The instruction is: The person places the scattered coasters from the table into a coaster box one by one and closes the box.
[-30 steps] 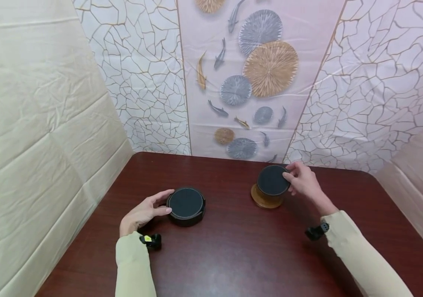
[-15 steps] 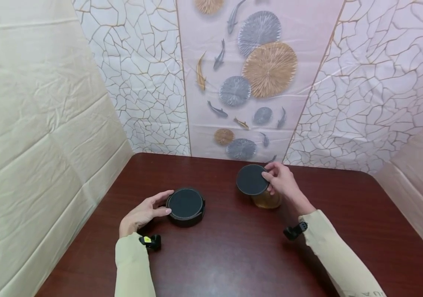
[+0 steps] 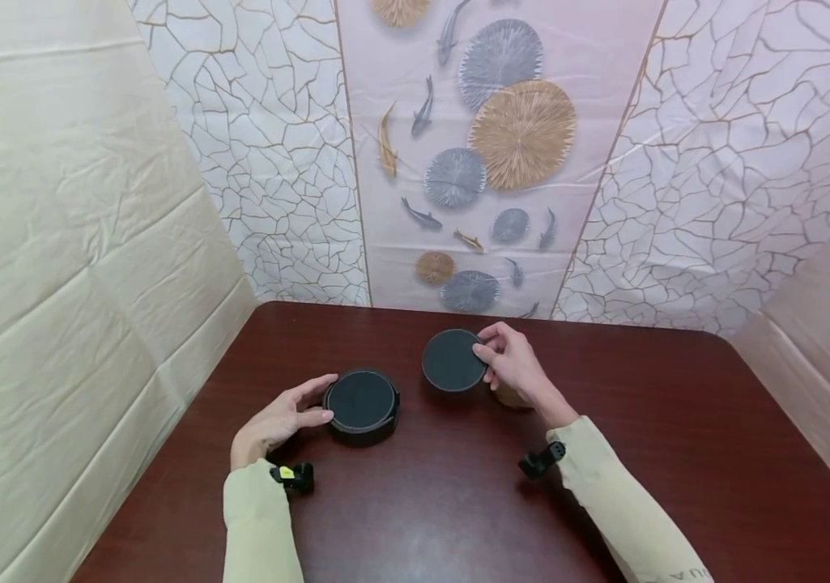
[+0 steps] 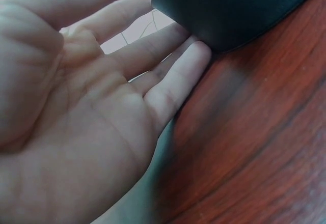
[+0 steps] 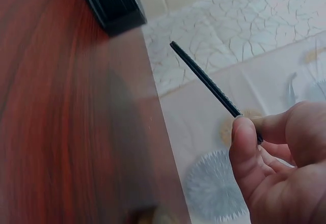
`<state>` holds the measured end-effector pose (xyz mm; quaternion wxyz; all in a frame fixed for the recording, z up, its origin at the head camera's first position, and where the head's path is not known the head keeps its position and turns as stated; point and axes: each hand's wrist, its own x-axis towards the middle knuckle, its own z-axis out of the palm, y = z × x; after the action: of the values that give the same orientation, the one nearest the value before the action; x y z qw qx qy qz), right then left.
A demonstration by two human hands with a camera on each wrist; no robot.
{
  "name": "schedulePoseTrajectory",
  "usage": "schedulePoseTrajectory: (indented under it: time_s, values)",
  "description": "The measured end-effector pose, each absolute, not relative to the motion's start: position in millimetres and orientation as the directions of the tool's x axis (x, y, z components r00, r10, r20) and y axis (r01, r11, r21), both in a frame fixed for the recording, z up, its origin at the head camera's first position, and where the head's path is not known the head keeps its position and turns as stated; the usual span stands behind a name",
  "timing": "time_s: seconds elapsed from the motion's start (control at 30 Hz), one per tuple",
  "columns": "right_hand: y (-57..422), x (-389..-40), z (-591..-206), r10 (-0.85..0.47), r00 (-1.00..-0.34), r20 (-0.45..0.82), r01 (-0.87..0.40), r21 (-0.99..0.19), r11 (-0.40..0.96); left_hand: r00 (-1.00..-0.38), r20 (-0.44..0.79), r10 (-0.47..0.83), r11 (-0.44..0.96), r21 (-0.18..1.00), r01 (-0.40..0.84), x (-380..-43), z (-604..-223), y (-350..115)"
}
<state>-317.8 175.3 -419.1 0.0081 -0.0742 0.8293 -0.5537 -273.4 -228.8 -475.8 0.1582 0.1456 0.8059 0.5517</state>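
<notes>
A thin round black coaster (image 3: 451, 361), stitched along its edge, is pinched at its right rim by my right hand (image 3: 518, 366). In the right wrist view this coaster (image 5: 204, 79) appears edge-on between thumb and fingers, raised off the table. To its left stands a round black coaster holder (image 3: 362, 437), with a black disc (image 3: 362, 398) at its top. My left hand (image 3: 279, 421) grips the holder's left side, thumb and fingers spread round it. Behind my right hand, a round brown wooden-looking piece (image 3: 511, 397) on the table is mostly hidden.
The dark red-brown wooden table (image 3: 422, 502) ends at a patterned backdrop (image 3: 458, 202). Beige cloth (image 3: 79, 267) hangs along the left, with more cloth on the right. A small black camera is strapped to each wrist.
My right hand has carried the coaster leftward, from over the brown round piece toward the holder. The left hand and holder have stayed in place.
</notes>
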Motion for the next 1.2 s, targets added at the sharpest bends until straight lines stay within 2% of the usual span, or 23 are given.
schedulePoseTrajectory:
  time_s: [0.53, 0.83, 1.2]
  values:
    - [111, -311, -429, -0.226, -0.973, 0.051, -0.117, -0.951, 0.287, -0.896, -0.095, 0.434, 0.313, 0.948, 0.052, -275, -476, -228]
    - [74, -304, -428, -0.27, -0.963, -0.018, -0.07, -0.947, 0.314, -0.89, -0.082, 0.448, 0.291, 0.955, 0.058, -274, -478, -229]
    - [49, -303, -439, -0.317, -0.948, -0.011, -0.107, -0.93, 0.353, -0.896, -0.093, 0.434, 0.305, 0.951, 0.049, -277, -477, -230]
